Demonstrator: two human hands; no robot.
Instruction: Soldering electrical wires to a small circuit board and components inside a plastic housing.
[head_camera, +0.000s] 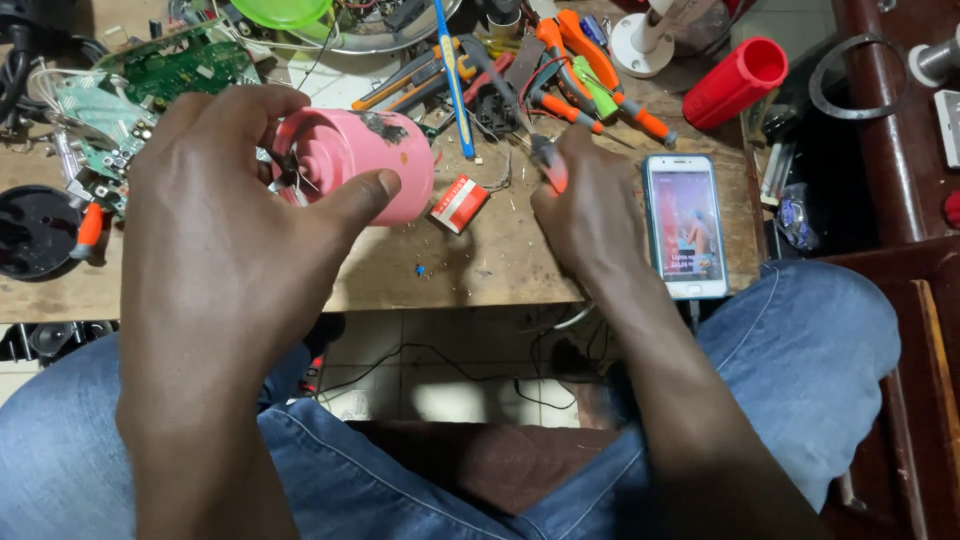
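Head view: smartphone (686, 225) beside right hand (580, 215).

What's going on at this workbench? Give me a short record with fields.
Left hand: holds a pink cylindrical casing, scorched on top, above the bench
Right hand: grips an orange-handled tool; its tip is hidden
Between the hands: small red box
Right of the hands: smartphone, screen lit
Far left: green circuit boards
Back: orange-handled pliers, red tube
Surface: wooden bench

Blue jeans, bare forearms, no sleeves
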